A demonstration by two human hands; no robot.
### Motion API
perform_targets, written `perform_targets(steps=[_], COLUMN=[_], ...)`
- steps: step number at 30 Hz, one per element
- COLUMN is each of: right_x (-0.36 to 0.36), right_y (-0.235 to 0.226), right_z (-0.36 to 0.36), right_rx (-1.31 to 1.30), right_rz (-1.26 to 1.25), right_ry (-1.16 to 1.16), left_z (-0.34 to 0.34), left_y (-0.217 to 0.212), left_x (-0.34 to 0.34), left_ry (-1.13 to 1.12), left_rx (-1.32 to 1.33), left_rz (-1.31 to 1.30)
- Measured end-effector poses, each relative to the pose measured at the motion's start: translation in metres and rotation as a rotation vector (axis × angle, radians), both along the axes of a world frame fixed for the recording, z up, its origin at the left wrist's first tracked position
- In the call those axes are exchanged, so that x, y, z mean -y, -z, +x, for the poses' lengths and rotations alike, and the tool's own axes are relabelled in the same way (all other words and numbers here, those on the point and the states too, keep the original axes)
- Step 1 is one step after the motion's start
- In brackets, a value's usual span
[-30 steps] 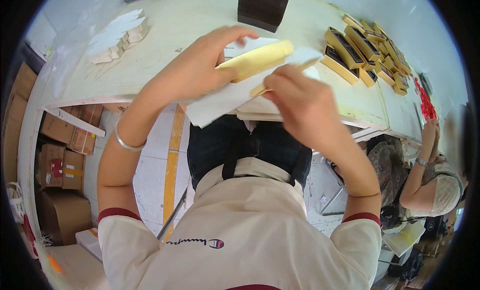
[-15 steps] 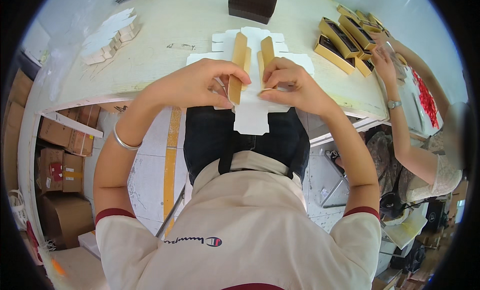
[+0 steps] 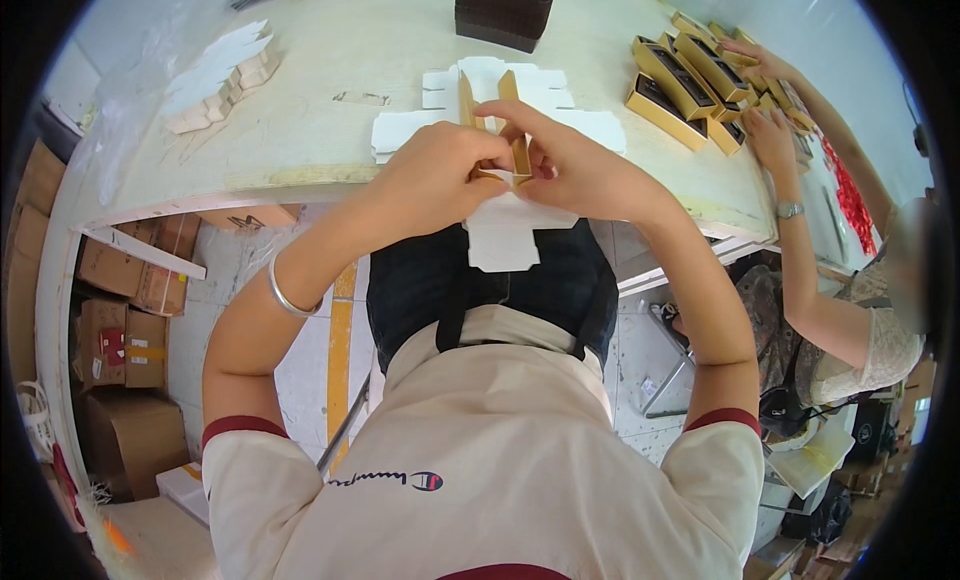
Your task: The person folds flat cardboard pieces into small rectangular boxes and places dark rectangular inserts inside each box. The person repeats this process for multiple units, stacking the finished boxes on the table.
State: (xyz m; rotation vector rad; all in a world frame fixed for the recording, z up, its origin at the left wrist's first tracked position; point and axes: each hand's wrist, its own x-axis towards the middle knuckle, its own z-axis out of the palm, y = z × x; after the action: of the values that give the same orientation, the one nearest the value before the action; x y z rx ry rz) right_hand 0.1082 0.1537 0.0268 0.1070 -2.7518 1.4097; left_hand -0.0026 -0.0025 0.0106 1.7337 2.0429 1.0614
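A gold cardboard box blank [image 3: 510, 92] stands half folded in front of me, its two long walls raised, on top of flat white box blanks [image 3: 400, 132] at the table's near edge. My left hand [image 3: 448, 170] pinches the near end of its left wall, fingers closed. On the other side my right hand [image 3: 575, 170] grips the near end of the right wall, with its index finger reaching over toward the left wall. The folded end flaps are partly hidden behind my fingers. One white flap [image 3: 503, 248] sticks out over the table edge above my lap.
Gold boxes with dark insides [image 3: 680, 85] are heaped at the right, where a co-worker's hands [image 3: 770, 130] handle them. A dark brown stack [image 3: 505, 12] stands at the far middle. White folded blanks [image 3: 222, 78] lie at the left. Cartons [image 3: 125, 330] sit under the table.
My hands have come closer together, bringing the gold walls nearer each other. My right index finger now stretches across the box. The co-worker's upper hand has shifted over the heap.
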Motion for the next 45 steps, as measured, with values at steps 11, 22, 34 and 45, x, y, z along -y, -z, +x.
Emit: perform_targets(steps=[11,22,34,45], right_x=[-0.014,0.003,0.004,0.005], right_y=[0.043,0.039,0.028,0.042], right_z=[0.006,0.013,0.031,-0.006], right_rx=[-0.567,-0.397,-0.557,-0.655], right_rz=[0.285,0.164,0.335,0.200], right_ry=[-0.042,0.127,0.071,0.222], left_z=[-0.001,-0.002,-0.014,-0.003], left_y=[0.023,0.033,0.011,0.009], left_x=[0.005,-0.002,-0.005,0.000], left_ry=[-0.084,-0.071,-0.042,-0.129], left_rx=[-0.643,-0.326,0.127,0.460], left_rz=[0.397,0.280,0.057,0.205])
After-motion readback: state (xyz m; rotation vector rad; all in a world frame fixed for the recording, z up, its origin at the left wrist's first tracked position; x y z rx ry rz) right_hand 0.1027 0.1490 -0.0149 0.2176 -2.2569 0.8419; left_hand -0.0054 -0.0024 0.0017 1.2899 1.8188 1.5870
